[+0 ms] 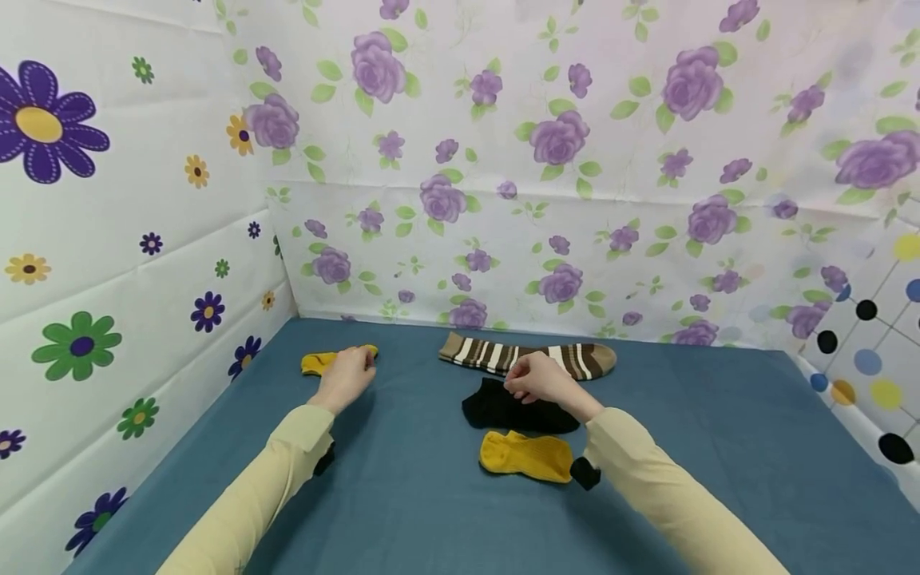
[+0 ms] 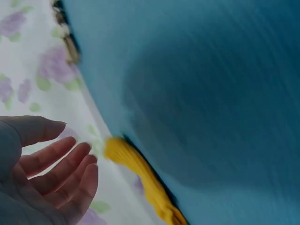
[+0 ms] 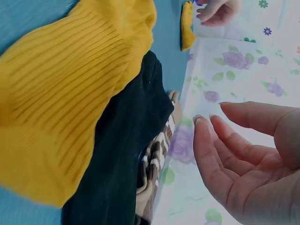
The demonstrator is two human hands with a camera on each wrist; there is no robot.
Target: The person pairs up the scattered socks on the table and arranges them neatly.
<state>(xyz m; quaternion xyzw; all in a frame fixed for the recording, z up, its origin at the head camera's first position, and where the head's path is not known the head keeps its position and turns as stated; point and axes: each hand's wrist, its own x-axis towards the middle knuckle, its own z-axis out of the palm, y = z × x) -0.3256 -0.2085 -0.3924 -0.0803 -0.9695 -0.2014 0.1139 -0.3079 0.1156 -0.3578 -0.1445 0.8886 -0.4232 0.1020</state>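
Observation:
My left hand (image 1: 346,378) hovers over a yellow sock (image 1: 316,364) at the far left of the table, partly covering it in the head view. Its fingers are loosely bent and hold nothing; the left wrist view has the yellow sock (image 2: 145,176) beside the fingertips. Above a black sock (image 1: 496,406) is my right hand (image 1: 542,378), thumb and fingers loosely curved with nothing between them. A second yellow sock (image 1: 528,457), ribbed, lies nearer to me than the black one. Behind the black sock stretches a long brown, white and dark striped sock (image 1: 474,355).
A blue cloth (image 1: 417,511) covers the table. Purple-flowered sheeting (image 1: 503,263) hangs along the back edge, daisy-patterned sheeting (image 1: 165,279) on the left and dotted sheeting (image 1: 862,391) on the right. A small black object (image 1: 585,473) sits at my right wrist.

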